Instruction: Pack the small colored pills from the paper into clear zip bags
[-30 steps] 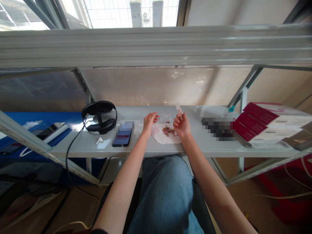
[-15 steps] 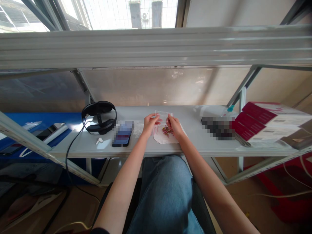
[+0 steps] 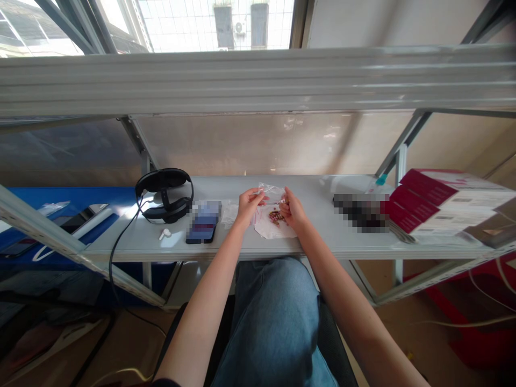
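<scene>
A small clear plastic bag (image 3: 271, 190) stretches between my two hands above the shelf. My left hand (image 3: 249, 206) pinches its left side, and my right hand (image 3: 294, 208) has its fingers closed at the right side. Below them lies a white sheet of paper (image 3: 268, 230) bearing a small heap of reddish and yellowish dried buds (image 3: 276, 216), too small to make out singly. My right fingers partly cover the heap. More clear plastic bags (image 3: 229, 213) rest just left of my left hand.
Left of the bags are a phone (image 3: 201, 228), white earbuds (image 3: 165, 234) and a black headset (image 3: 164, 196) with a cable. On the right are a blurred dark object (image 3: 360, 212) and stacked magenta-and-white boxes (image 3: 435, 201). A metal beam (image 3: 258, 80) crosses above the shelf (image 3: 322, 236).
My right hand has shifted slightly right and up. The plastic bag, flatter before, now looks crumpled and pulled between the hands. My left hand has hardly moved.
</scene>
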Demonstrator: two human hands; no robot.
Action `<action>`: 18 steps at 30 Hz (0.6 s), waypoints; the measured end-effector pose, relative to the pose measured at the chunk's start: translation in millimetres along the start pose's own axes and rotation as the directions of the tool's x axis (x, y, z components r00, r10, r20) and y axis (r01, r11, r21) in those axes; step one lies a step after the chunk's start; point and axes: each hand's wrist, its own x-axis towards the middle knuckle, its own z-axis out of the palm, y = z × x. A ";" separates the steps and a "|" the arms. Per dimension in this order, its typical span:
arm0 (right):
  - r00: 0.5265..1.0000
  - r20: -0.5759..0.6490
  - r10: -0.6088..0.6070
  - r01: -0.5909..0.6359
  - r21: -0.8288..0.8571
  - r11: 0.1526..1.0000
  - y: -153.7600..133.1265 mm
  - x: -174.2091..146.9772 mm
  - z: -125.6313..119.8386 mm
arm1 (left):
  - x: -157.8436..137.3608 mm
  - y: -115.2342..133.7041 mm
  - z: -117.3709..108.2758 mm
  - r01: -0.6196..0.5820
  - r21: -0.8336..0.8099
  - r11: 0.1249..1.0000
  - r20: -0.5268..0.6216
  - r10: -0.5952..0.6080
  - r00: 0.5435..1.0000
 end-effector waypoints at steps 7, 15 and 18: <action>0.992 -0.096 -0.081 0.074 -0.074 0.995 -0.1 -0.8 -0.8 | 0.6 -1.8 -1.3 0.010 -0.005 1.000 0.027 -0.010 1.000; 0.859 -0.183 -0.479 0.261 -0.647 0.716 3.4 0.6 -2.1 | 1.8 3.2 -5.1 -0.011 -0.085 0.996 -0.092 0.003 0.996; 0.833 -0.033 -0.552 0.202 -0.911 0.359 5.4 -3.6 -0.6 | 4.7 3.1 -6.9 -0.002 -0.188 0.982 -0.163 -0.029 0.986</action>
